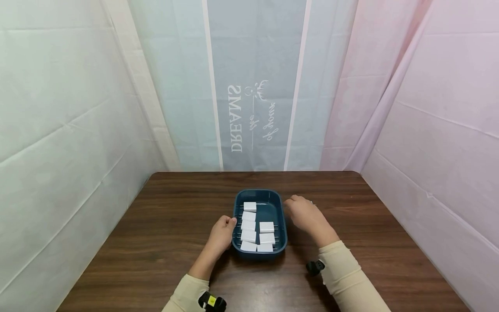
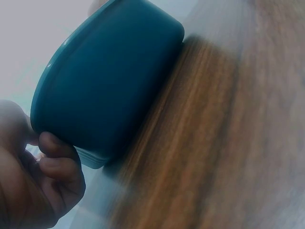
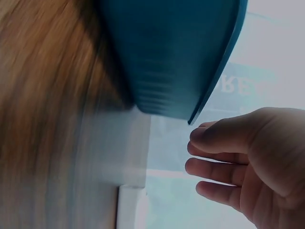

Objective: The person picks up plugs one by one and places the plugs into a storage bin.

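A dark blue plastic tray sits on the table, holding several white plug chargers with metal prongs. They lie in two columns, the left one longer, and the tray's far right part shows bare floor. My left hand grips the tray's left rim between thumb and curled fingers; the left wrist view shows this hand at the rim's corner. Beside the tray's far right side is my right hand. In the right wrist view that hand has loosely extended fingers and nothing visible in its grasp.
A white block stands on the table near my right hand, mostly hidden behind it in the head view. The brown wooden table ends at a back edge before a printed curtain. White cloth hangs on both sides.
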A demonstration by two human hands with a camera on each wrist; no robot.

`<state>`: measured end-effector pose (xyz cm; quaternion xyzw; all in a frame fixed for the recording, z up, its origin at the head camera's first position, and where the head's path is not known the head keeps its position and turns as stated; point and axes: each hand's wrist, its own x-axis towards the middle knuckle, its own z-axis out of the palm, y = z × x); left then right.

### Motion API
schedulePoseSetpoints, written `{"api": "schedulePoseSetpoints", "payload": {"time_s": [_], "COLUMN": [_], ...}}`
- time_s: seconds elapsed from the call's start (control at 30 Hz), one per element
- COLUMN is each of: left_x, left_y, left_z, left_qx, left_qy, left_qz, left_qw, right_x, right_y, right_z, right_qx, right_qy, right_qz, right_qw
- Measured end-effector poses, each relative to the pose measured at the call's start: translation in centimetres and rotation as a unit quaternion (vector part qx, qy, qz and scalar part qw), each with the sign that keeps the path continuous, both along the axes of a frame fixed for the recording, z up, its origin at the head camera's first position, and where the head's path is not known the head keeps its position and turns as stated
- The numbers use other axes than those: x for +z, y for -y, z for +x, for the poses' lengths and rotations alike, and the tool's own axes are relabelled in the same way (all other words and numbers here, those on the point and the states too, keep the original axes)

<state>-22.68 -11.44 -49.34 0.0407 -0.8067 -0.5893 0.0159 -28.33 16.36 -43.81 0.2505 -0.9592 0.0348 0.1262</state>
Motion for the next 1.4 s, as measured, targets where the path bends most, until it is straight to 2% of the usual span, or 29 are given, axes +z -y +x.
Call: {"api": "schedulePoseSetpoints", "payload": {"time_s": [0.3,0.67,1.17,1.4], "left_x": [0.0,-0.2,-0.3,-0.2], "left_y": [0.0,-0.2,-0.2,-0.1], "left_z": [0.1,0.1,0.1,0.1], "left_qx": [-0.001,-0.002,0.002,0.007], "left_qy": [0.001,0.007,0.012,0.006], "left_qz": [0.001,0.002,-0.006,-0.011], "left_qw": [1.0000,1.0000,0.9999,0.9999], "right_x": [-0.5,-1.9,-3.1,-3.1], "right_y": [-1.7,-3.9,-5.0,-5.0], "right_z": [-0.3,-1.0,-1.7,-2.0], "right_qx": [-0.020,-0.055,-0.039,-0.039], "right_qy": [0.020,0.031,0.028,0.041], "right_qz": [-0.004,0.005,0.013,0.016], "right_qw": [1.000,0.998,0.999,0.998]}}
